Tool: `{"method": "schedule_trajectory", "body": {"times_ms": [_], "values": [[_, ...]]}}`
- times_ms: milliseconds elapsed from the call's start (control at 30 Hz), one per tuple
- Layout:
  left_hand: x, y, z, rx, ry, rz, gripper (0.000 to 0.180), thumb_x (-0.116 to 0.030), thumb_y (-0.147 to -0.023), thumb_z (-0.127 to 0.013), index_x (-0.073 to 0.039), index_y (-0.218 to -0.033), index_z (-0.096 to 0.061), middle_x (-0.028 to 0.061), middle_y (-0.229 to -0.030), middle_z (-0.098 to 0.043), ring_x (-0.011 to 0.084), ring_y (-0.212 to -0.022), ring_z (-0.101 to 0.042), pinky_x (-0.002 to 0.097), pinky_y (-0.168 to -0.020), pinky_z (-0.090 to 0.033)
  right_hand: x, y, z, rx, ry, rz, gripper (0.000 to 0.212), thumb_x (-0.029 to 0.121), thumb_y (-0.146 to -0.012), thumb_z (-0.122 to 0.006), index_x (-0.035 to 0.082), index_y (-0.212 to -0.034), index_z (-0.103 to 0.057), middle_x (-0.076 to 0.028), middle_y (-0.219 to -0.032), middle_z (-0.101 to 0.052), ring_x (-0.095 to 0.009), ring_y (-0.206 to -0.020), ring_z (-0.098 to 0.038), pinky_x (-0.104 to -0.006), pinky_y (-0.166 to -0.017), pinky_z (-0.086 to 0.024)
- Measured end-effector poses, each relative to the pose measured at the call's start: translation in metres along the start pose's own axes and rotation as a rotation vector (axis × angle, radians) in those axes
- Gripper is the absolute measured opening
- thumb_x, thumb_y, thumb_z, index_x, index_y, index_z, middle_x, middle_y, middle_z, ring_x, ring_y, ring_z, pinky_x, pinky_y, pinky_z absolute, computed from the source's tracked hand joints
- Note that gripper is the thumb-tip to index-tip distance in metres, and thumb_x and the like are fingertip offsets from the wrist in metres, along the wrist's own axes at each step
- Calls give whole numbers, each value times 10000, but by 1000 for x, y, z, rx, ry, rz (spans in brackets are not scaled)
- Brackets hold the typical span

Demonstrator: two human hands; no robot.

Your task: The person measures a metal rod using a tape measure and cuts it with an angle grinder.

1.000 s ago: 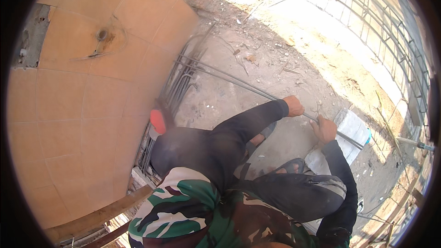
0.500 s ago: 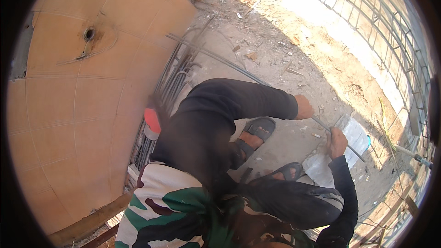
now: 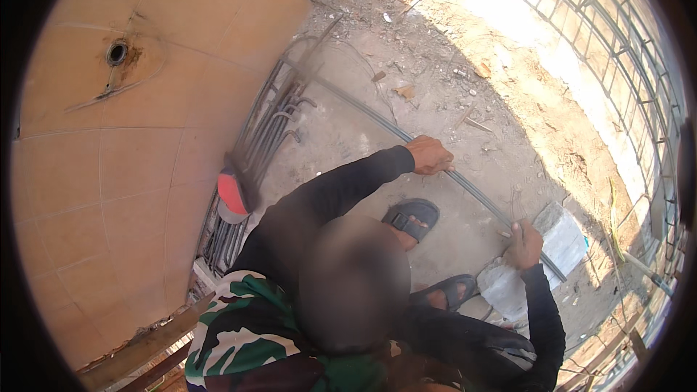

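Observation:
Two thin steel rods run side by side, slanting from the upper left down to the lower right just above the ground. My left hand is closed round them near their middle. Farther down toward the lower-right end, my right hand grips them with the thumb on top. Beneath that end lies a pale grey slab. My feet, in dark sandals, stand between the hands and my body. A blurred round patch hides part of my lap.
A bundle of bent steel bars lies along the orange tiled surface at left, with a red and grey cap-like thing on it. Rebar cages stretch along the right. Rubble and sticks litter the ground.
My left hand has shifted left and slightly up along the rods. My right hand has moved a little down and left, and the view has shifted slightly.

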State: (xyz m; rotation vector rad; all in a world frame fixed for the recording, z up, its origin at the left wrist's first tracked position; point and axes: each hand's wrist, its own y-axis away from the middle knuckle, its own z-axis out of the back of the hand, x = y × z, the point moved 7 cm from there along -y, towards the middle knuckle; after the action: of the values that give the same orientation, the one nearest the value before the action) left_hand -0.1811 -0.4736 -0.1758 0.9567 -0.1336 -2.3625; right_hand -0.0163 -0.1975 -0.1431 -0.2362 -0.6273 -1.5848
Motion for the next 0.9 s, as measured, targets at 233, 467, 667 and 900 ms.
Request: {"method": "schedule_trajectory", "body": {"times_ms": [233,467,667,900], "values": [[41,42,16,-70,-51,55,359,-406,-976,-481,-87,-864,-600,183,-703,-625,407,-724,-625,511,-662,-450,41,-26,-25,-45,-13,30,304,303,-956,-525,44,-799,-551,-207,-692,-558,-407,-683,-580,-472,-599,-424],[35,7,27,-78,-71,-66,365,-377,-986,-471,-72,-824,-588,180,-699,-602,396,-715,-607,482,-625,-445,26,-22,-14,-62,-30,-7,237,260,-943,-550,50,-836,-576,-187,-738,-610,-400,-719,-615,-498,-630,-456],[58,32,14,-63,76,123,453,-400,-998,-446,-44,-754,-584,89,-567,-546,232,-544,-570,350,-570,-439,74,-21,33,-338,91,349,268,272,-859,-671,41,-957,-577,-110,-874,-535,-285,-834,-564,-405,-735,-436],[43,25,14,-38,-26,98,475,-424,-989,-421,-41,-726,-521,146,-612,-542,361,-608,-569,435,-586,-421,56,63,170,-771,66,345,275,193,-843,-653,74,-617,-552,-73,-553,-502,-241,-444,-455,-379,-453,-353]]}}
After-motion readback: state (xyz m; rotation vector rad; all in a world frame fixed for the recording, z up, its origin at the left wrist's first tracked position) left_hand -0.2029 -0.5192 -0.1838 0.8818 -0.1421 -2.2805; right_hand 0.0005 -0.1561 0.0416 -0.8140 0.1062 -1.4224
